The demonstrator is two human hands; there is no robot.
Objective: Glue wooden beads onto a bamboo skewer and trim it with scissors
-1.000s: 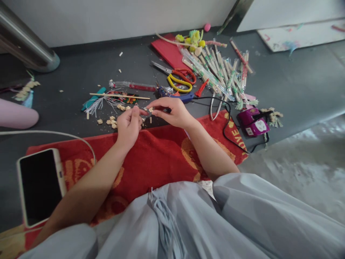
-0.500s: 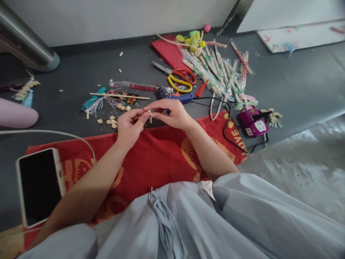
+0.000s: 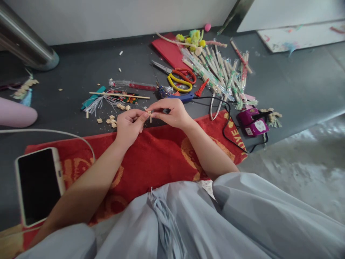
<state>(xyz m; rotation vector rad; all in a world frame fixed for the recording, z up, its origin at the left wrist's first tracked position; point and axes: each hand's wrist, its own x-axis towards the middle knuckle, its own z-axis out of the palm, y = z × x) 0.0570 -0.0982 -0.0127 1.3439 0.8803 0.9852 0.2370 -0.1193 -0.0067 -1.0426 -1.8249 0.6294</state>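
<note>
Where both hands (image 3: 151, 117) meet, seemingly a wooden piece (image 3: 150, 114) sits pinched.

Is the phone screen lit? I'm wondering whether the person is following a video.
No, the phone lying at the left edge of the red towel shows a plain black screen.

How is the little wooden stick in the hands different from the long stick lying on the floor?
The little stick is short and is pinched upright between the left hand and right hand. The long stick is much longer and lies flat on the dark floor, with no hand on it. The little stick has a small piece at its top; the long stick looks bare. Both are thin and pale, like wood.
</note>
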